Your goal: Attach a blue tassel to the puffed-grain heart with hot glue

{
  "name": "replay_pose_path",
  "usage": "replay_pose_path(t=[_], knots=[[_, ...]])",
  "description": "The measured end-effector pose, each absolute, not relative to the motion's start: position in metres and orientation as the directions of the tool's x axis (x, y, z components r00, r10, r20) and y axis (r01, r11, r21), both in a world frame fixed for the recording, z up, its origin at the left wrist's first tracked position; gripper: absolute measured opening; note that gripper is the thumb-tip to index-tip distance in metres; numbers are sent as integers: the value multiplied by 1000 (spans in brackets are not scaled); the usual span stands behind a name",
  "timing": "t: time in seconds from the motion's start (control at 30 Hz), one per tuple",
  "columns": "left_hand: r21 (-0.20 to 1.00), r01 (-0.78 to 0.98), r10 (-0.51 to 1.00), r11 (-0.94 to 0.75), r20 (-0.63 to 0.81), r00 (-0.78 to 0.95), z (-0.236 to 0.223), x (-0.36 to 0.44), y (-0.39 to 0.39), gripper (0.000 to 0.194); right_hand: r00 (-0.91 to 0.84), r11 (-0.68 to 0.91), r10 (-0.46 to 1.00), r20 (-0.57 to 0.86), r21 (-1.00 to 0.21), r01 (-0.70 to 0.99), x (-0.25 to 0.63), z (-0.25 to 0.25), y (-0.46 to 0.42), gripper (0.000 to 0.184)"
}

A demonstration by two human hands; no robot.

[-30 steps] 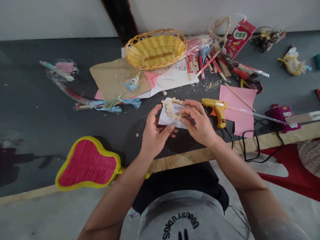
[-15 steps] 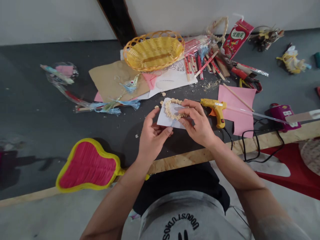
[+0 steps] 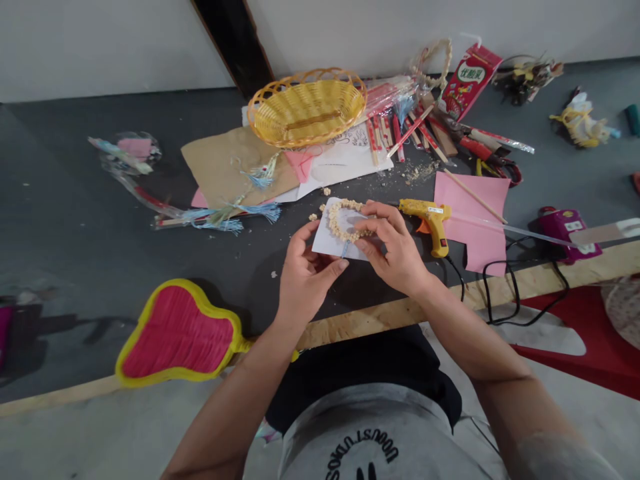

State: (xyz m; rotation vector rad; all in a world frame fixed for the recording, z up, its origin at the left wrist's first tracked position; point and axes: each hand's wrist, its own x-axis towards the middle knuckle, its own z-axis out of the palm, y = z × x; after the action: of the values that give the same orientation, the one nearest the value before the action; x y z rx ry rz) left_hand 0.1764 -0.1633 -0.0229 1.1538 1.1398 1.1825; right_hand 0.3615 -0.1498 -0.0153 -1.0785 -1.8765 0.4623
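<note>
My left hand [image 3: 303, 275] supports a small white card [image 3: 326, 245] by its lower left side, thumb at the near edge and the other fingers partly hidden beneath. On the card lies a ring of small cream-coloured, knobbly pieces [image 3: 334, 227], with a short blue strand [image 3: 345, 249] below it. The fingers and thumb of my right hand [image 3: 396, 252] curl around the ring's right side and hide that part. A few loose cream pieces [image 3: 313, 217] rest on the table just beyond the card. Right of my right hand lies a yellow glue gun [image 3: 434, 220].
A yellow woven basket [image 3: 307, 113] stands at the back on papers. Red-and-wood sticks [image 3: 383, 130], a red drink carton [image 3: 471, 81] and pink paper [image 3: 483, 193] lie to the right. A red fan with yellow edging [image 3: 180, 333] overhangs the table's front edge at left. A black cord [image 3: 487, 293] hangs at right.
The card has tilted and shifted slightly, so more of the blue strand shows. Both hands stay at the card and ring, and the view has moved a little.
</note>
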Motion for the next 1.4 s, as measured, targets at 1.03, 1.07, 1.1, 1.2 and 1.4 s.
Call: replay_pose_path(t=[1.03, 1.07, 1.1, 1.2, 1.4], knots=[[997, -3, 996, -82, 82, 39, -23, 177, -165, 80, -227, 542, 838, 496, -713, 445, 359, -10, -151, 16], [996, -11, 996, -85, 85, 31, -23, 177, -165, 86, -232, 543, 838, 494, -719, 434, 359, -10, -151, 16], [996, -16, 996, -86, 86, 29, -23, 176, -166, 92, -236, 544, 839, 491, -725, 422, 359, -9, -152, 16], [994, 22, 993, -108, 107, 44, -23, 175, -167, 87, -244, 544, 839, 487, -745, 385, 360, -8, -152, 16], [978, 165, 991, -126, 118, 60, -16, 172, -169, 47, -252, 519, 855, 454, -767, 377, 361, -7, -152, 18]])
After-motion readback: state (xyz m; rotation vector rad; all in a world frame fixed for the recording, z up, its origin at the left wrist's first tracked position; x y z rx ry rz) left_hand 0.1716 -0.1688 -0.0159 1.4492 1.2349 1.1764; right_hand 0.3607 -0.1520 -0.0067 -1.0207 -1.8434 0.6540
